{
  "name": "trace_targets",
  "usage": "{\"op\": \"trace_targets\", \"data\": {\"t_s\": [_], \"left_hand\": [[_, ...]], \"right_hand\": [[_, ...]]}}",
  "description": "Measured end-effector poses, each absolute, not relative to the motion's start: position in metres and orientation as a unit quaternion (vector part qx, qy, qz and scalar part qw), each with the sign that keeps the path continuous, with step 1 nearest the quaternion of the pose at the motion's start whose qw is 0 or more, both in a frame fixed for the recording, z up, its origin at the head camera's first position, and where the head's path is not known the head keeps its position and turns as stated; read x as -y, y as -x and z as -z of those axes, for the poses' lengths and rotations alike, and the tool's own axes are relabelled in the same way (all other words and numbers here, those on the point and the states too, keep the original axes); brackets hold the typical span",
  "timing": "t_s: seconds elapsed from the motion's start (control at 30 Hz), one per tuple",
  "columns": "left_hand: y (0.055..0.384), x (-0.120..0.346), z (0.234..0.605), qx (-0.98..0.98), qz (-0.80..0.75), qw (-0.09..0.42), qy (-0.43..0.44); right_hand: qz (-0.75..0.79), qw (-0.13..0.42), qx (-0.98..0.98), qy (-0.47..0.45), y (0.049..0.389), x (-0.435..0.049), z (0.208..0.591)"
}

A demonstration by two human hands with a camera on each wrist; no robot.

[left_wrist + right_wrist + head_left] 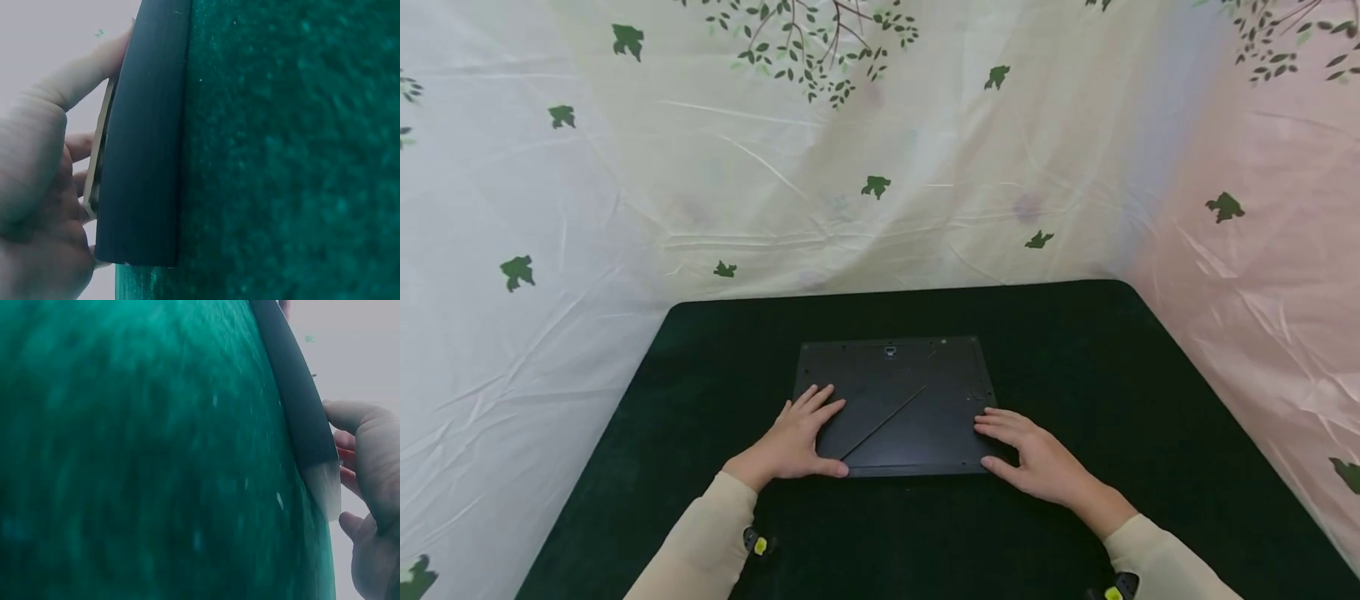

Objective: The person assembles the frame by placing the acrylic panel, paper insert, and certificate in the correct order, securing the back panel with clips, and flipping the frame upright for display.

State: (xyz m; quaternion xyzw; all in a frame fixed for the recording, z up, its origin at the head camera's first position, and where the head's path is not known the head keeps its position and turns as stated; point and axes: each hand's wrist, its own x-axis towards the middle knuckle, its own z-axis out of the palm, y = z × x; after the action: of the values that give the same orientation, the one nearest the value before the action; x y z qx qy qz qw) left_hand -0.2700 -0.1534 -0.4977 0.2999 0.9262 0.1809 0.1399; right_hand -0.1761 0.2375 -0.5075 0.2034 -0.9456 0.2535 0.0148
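Note:
A flat, dark rectangular panel point(917, 433) lies on the dark green tabletop, a small metal piece near its far edge and a thin diagonal line across its face. What kind of thing it is, I cannot tell. My left hand point(801, 437) rests on its left side, fingers spread, thumb along the near edge. At the right side, my right hand point(1033, 454) touches the edge with loosely bent fingers, its thumb by the near right corner. The left wrist view shows the panel's thick dark side point(144, 144) and a thin yellowish strip point(100, 150) beside the palm.
The green cloth-covered table point(737, 350) extends around the panel on all sides. Pale curtains point(775, 208) printed with green leaves hang behind the table and along both sides. A dark wrist device point(752, 542) with a yellow spot sits at the left sleeve.

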Motion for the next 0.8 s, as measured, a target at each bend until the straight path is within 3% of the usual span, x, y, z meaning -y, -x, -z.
{"op": "trace_targets", "data": {"t_s": [0.43, 0.8], "left_hand": [[0.263, 0.149, 0.497, -0.932, -0.173, 0.146, -0.282], [0.262, 0.147, 0.495, -0.931, -0.177, 0.149, -0.281]], "right_hand": [[-0.234, 0.06, 0.951, -0.191, 0.174, -0.223, 0.511], [-0.244, 0.051, 0.952, -0.18, 0.174, -0.223, 0.512]]}}
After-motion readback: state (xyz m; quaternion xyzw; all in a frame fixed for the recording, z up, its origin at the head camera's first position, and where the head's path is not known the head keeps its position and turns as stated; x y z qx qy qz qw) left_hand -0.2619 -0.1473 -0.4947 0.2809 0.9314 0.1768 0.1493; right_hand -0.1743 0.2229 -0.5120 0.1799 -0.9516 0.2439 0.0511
